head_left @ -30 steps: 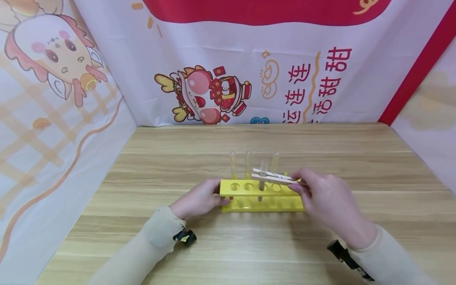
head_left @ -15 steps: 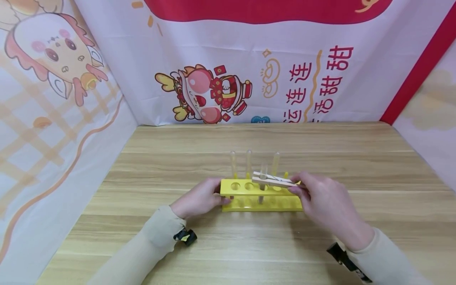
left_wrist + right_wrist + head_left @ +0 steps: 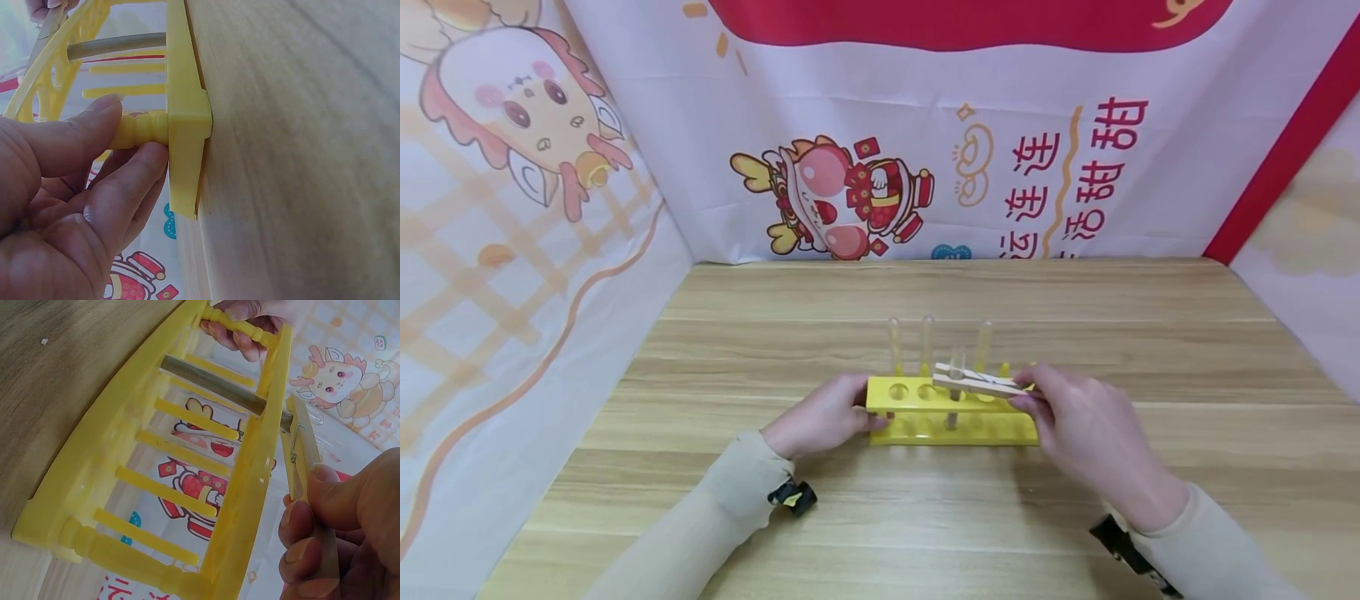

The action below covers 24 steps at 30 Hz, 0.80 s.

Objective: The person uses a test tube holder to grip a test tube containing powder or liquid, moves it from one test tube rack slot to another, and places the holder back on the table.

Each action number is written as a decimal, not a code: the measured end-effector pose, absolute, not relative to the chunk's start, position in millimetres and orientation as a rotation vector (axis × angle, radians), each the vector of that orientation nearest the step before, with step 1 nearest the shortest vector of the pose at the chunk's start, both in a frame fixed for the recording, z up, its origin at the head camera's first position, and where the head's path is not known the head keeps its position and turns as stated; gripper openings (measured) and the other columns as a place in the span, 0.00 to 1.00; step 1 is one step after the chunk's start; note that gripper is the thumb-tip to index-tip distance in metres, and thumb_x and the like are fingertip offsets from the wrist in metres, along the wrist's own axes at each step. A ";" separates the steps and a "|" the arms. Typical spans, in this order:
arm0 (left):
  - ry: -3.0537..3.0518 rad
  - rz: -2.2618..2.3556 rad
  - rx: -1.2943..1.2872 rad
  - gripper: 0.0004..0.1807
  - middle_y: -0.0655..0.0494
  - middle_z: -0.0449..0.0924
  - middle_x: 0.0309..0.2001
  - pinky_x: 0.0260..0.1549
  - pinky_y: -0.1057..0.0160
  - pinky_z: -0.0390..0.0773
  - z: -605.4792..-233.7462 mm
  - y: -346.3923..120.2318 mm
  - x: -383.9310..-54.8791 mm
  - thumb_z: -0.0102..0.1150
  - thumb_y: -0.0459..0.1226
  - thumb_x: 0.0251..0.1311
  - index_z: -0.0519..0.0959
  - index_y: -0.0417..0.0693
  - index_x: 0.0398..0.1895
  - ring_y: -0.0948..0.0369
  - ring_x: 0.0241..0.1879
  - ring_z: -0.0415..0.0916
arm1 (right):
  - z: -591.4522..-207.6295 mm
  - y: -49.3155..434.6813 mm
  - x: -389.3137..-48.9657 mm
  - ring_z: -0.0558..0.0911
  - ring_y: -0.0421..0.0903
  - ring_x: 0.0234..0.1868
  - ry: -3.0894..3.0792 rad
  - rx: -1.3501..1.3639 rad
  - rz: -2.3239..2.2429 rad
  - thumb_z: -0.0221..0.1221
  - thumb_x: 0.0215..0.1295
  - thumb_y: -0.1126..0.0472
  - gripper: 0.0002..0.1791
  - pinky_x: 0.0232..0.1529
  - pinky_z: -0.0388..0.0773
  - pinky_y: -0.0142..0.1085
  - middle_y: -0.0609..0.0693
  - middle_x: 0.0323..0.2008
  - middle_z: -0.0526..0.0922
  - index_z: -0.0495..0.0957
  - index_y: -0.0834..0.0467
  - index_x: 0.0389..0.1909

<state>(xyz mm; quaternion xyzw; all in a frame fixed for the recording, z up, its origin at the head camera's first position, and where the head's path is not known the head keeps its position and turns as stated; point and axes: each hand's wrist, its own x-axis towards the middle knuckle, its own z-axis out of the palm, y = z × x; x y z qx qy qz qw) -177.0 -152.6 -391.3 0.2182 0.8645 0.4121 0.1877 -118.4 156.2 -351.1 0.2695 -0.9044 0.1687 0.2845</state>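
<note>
Test tube (image 3: 212,384), clear above grey-brown, in yellow rack (image 3: 917,405); right hand (image 3: 1086,433) pinches wooden clamp (image 3: 976,385), left hand (image 3: 820,417) grips end post (image 3: 145,128).

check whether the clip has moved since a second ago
Yes: in the head view, the clip has come down slightly, its tips now closer to the top of the rack.
</note>
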 end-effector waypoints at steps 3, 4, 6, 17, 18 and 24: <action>2.432 1.166 0.617 0.17 0.62 0.81 0.50 0.56 0.55 0.74 -391.5 -152.6 -177.1 0.64 0.32 0.63 0.78 0.51 0.55 0.63 0.51 0.77 | -352.1 155.6 -118.1 0.65 0.37 0.13 -2.424 0.706 0.446 0.72 0.54 0.62 0.11 0.12 0.60 0.34 0.46 0.21 0.80 0.80 0.58 0.34; 2.434 1.164 0.612 0.17 0.63 0.81 0.50 0.56 0.55 0.74 -391.5 -152.4 -177.1 0.64 0.32 0.63 0.78 0.51 0.55 0.63 0.50 0.77 | -352.4 155.3 -117.9 0.64 0.37 0.13 -2.425 0.699 0.445 0.72 0.54 0.62 0.11 0.12 0.60 0.34 0.46 0.20 0.79 0.80 0.58 0.34; 2.437 1.163 0.613 0.17 0.62 0.81 0.50 0.56 0.55 0.74 -391.5 -152.1 -177.3 0.64 0.31 0.64 0.78 0.51 0.55 0.63 0.51 0.76 | -352.8 154.8 -117.7 0.64 0.37 0.13 -2.426 0.687 0.444 0.72 0.54 0.63 0.11 0.11 0.60 0.34 0.46 0.20 0.78 0.80 0.58 0.33; 2.438 1.168 0.603 0.16 0.61 0.81 0.50 0.56 0.54 0.74 -389.5 -150.4 -175.4 0.64 0.31 0.63 0.78 0.50 0.54 0.62 0.50 0.76 | -349.4 152.6 -115.8 0.68 0.36 0.13 -2.417 0.647 0.457 0.72 0.54 0.64 0.08 0.11 0.62 0.34 0.46 0.20 0.80 0.80 0.58 0.30; 2.438 1.169 0.602 0.16 0.61 0.81 0.50 0.56 0.54 0.74 -389.4 -150.3 -175.2 0.64 0.31 0.63 0.79 0.50 0.54 0.62 0.50 0.76 | -348.6 152.6 -115.6 0.68 0.37 0.13 -2.416 0.646 0.457 0.71 0.55 0.64 0.08 0.11 0.62 0.33 0.47 0.20 0.81 0.80 0.59 0.30; 2.425 1.189 0.599 0.15 0.61 0.82 0.47 0.53 0.55 0.75 -390.1 -150.3 -175.0 0.64 0.30 0.63 0.79 0.49 0.51 0.61 0.48 0.76 | -340.1 152.2 -114.6 0.70 0.39 0.12 -2.395 0.656 0.454 0.70 0.55 0.65 0.08 0.11 0.64 0.36 0.49 0.19 0.81 0.80 0.60 0.30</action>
